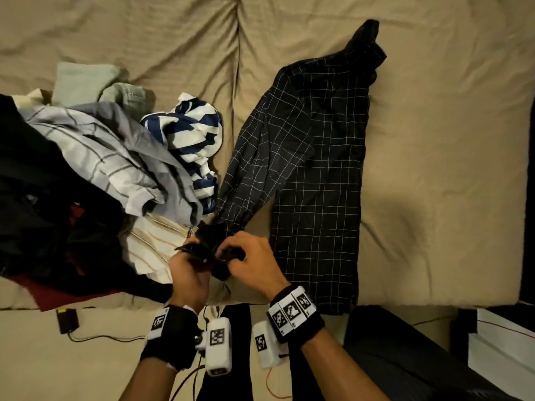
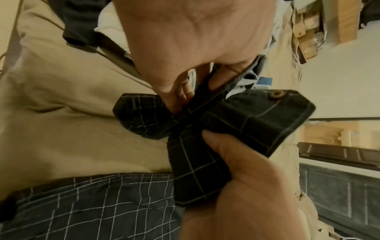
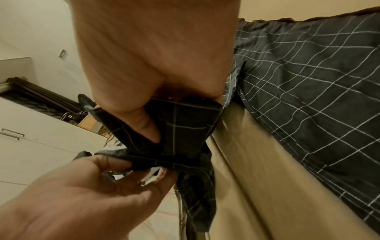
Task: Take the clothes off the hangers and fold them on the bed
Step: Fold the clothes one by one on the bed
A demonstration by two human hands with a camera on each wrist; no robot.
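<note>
A dark shirt with a thin white grid (image 1: 315, 175) lies spread lengthwise on the tan bed (image 1: 440, 134), collar at the far end. Its left sleeve runs down to the near edge, where both hands hold the cuff (image 1: 212, 241). My left hand (image 1: 192, 250) pinches one edge of the cuff between fingers and thumb. My right hand (image 1: 231, 251) grips the other side, thumb pressed on the cloth. In the left wrist view the cuff (image 2: 257, 123) shows a brown button (image 2: 276, 95), held by the left hand (image 2: 185, 91) and right hand (image 2: 213, 138). The right wrist view has the cuff (image 3: 185, 129), right hand (image 3: 144, 123) and left hand (image 3: 131, 168).
A heap of loose clothes (image 1: 98, 157) covers the bed's left side, with a navy and white striped garment (image 1: 191, 134) and black garments (image 1: 40, 198). Below the bed edge lie cables and a small brown box (image 1: 67, 319) on the floor. White furniture (image 1: 503, 342) stands at the right.
</note>
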